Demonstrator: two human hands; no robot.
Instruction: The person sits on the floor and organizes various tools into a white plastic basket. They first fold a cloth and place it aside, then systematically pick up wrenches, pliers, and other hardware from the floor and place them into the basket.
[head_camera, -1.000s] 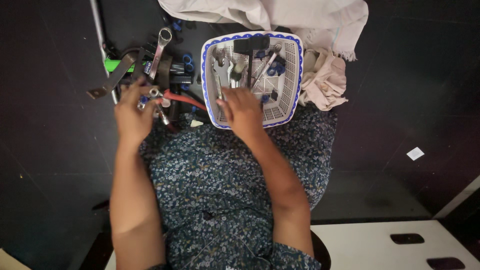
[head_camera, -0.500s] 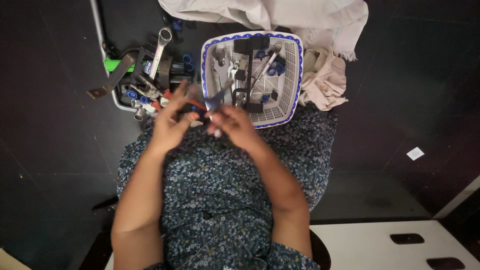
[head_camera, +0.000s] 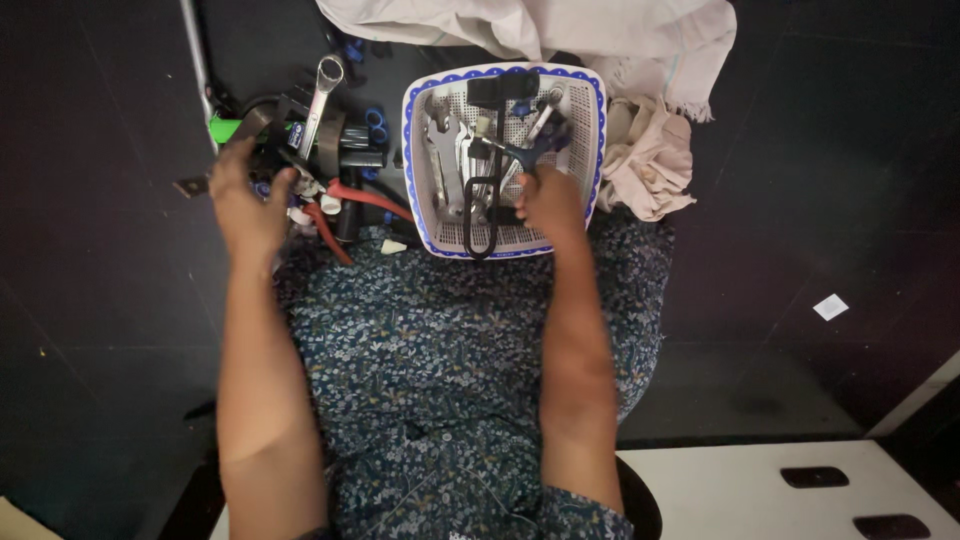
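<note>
Both hands parted: left hand (head_camera: 245, 205) at tool pile (head_camera: 320, 150), right hand (head_camera: 550, 200) in basket (head_camera: 596, 150).

Crowded by wrenches inside the white basket (head_camera: 592, 150), hemmed by rags (head_camera: 650, 155) rightward and seemingly tangled tools (head_camera: 330, 150) leftward; open dark floor (head_camera: 800, 200) beyond.

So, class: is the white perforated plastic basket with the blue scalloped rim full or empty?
Partly full: the basket holds metal spanners and black tools; bare mesh shows between them.
</note>
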